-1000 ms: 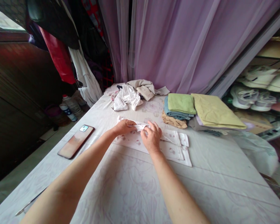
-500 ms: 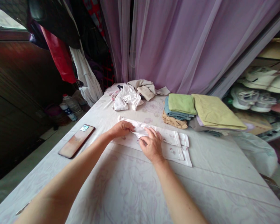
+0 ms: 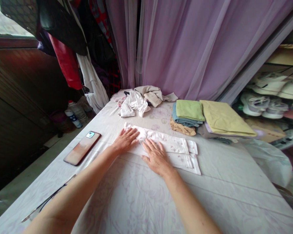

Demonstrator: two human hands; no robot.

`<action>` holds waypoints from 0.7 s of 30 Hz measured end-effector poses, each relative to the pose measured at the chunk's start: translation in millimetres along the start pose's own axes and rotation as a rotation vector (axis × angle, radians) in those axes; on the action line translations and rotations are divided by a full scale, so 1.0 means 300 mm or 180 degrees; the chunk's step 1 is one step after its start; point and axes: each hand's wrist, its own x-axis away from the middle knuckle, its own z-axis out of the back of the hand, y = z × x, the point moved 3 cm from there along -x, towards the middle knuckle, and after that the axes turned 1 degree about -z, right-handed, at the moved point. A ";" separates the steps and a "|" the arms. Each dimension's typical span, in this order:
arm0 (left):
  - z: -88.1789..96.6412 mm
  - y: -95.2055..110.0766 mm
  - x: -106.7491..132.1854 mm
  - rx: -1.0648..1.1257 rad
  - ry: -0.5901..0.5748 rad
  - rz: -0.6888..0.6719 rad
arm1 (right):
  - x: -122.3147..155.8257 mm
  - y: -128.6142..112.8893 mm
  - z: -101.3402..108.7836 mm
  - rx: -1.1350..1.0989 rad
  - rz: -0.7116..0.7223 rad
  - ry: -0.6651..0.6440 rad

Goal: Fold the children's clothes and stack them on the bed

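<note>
1. Lilac sheer curtain (image 3: 185, 48) fills the back.
2. Window (image 3: 7, 19) lets in daylight, upper left, above dark wooden panelling (image 3: 19, 97).
3. Clothes (image 3: 65, 55) hang left of the curtain.
4. Plastic bottles (image 3: 74, 118) stand on the pale floor (image 3: 21, 182).
5. White sneakers (image 3: 255, 104) sit on a shelf (image 3: 285, 57), right.

White folded cloth (image 3: 162, 143): small pink floral print, too faint to make out closely. Bedsheet (image 3: 134, 198): pale lilac, tonal floral outlines. Sheer curtain (image 3: 185, 48): mauve. Folded towel (image 3: 189, 110): lime green. Folded sheet (image 3: 224, 117): yellow-green. Phone back (image 3: 82, 148): peach fading to rust. Hanging garment (image 3: 65, 61): red.
</note>
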 end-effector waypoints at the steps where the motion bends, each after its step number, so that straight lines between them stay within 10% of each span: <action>1: -0.006 0.001 0.000 -0.0069 -0.0043 0.0123 | 0.005 0.003 -0.001 0.0003 0.0000 -0.0037; 21: 0.021 0.035 -0.070 -0.0308 -0.0174 0.1016 | 0.020 -0.003 0.002 -0.0037 -0.0044 0.0034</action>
